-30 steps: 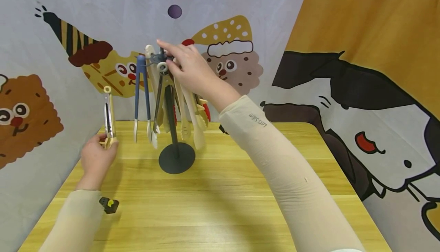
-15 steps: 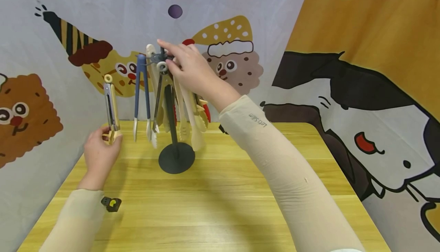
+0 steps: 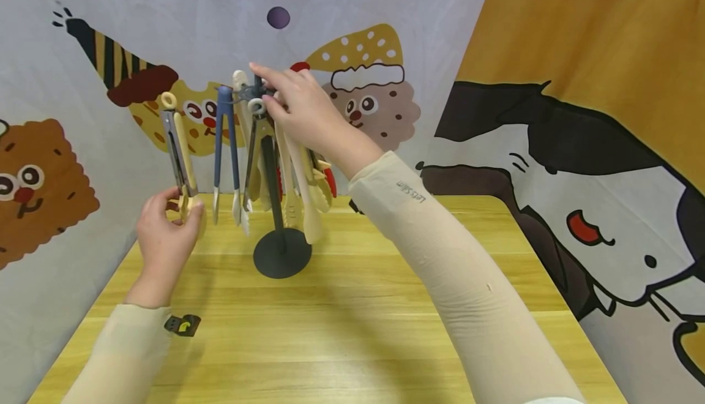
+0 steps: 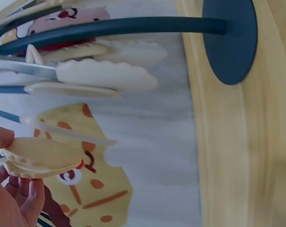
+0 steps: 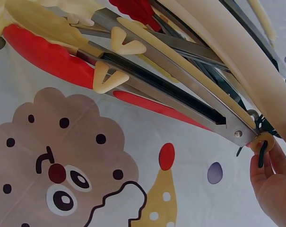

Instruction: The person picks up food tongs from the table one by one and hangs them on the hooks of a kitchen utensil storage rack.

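In the head view my left hand (image 3: 167,242) holds a pair of cream-handled tongs (image 3: 185,153) upright, ring end at the top, left of the rack. The left wrist view shows its thumb and fingers pinching the scalloped cream heads (image 4: 43,153). My right hand (image 3: 308,110) grips the top of a dark utensil rack (image 3: 272,177). Seen from the right wrist, those fingers (image 5: 261,175) lie at a hook with a yellow ring (image 5: 265,140) hung on it. Blue tongs (image 3: 224,95) hang on the rack's left side, between it and the held tongs.
Several other tongs and utensils hang around the rack, among them red-headed tongs (image 5: 43,56) and a cream spoon (image 3: 312,223). The rack's round base (image 3: 282,256) stands on a wooden table (image 3: 341,306). A cartoon-printed cloth (image 3: 220,12) rises behind.
My left hand has lifted the tongs and shifted slightly right; their ring end now leans left. My right hand stays at the rack's top, while some hanging utensils have swung slightly left.
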### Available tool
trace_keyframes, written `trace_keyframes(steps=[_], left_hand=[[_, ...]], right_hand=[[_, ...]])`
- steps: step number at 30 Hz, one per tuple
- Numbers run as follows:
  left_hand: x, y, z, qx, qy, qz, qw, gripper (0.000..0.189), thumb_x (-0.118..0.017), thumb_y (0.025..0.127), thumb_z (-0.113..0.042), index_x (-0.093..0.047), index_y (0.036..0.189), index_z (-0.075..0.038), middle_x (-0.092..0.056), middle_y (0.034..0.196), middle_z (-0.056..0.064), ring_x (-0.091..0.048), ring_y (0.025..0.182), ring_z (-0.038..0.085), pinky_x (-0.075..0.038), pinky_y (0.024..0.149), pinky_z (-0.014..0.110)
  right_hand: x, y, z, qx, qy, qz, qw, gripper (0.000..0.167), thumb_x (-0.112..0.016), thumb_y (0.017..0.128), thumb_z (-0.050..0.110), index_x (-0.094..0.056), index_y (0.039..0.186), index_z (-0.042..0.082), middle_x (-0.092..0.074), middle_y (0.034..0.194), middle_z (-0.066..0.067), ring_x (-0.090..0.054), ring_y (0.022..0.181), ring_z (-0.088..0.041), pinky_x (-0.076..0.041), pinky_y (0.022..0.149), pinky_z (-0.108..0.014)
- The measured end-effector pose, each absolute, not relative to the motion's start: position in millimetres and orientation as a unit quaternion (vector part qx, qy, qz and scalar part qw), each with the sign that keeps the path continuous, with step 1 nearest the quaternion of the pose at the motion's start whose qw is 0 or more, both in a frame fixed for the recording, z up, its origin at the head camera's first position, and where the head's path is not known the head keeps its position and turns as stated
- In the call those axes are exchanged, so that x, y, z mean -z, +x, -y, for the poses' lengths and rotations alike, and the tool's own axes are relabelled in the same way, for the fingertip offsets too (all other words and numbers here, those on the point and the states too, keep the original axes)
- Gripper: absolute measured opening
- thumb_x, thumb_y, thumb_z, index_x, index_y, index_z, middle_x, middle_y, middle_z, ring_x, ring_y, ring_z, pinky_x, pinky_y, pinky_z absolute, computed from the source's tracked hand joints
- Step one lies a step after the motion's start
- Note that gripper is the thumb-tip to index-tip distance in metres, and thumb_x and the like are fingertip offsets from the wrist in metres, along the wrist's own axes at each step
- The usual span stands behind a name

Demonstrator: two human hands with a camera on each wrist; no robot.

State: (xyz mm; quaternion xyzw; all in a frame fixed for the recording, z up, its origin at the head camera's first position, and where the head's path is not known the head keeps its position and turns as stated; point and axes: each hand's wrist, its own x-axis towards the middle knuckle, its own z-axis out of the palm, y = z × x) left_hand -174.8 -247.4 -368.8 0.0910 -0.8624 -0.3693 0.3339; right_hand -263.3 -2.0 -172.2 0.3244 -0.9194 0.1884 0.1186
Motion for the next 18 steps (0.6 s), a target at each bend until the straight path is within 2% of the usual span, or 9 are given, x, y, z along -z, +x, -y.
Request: trace_keyframes(steps=[8, 18], left_hand=[[357, -168, 232, 0.372, 0.032, 0.849, 0.375, 0.042, -0.071, 0.083, -0.018, -0.061, 0.119, -0.001, -0.06, 0.107, 0.012, -0.045, 0.088, 0.005, -0.036, 0.067, 0.0], [350, -164, 220, 0.374, -0.01, 0.849, 0.373, 0.042, -0.072, 0.081, -0.012, -0.06, 0.119, 0.001, -0.059, 0.111, 0.014, -0.048, 0.091, 0.012, -0.036, 0.07, -0.001]], right_hand=[[172, -262, 2, -0.185, 0.324, 0.92, 0.122, 0.05, -0.036, 0.101, 0.034, -0.023, 0.149, 0.037, -0.052, 0.13, 0.01, -0.041, 0.115, -0.01, -0.033, 0.097, -0.023], [173, -262, 3, -0.179, 0.32, 0.923, 0.12, 0.05, -0.035, 0.101, 0.037, -0.022, 0.149, 0.039, -0.052, 0.128, 0.011, -0.041, 0.114, -0.01, -0.034, 0.095, -0.024]])
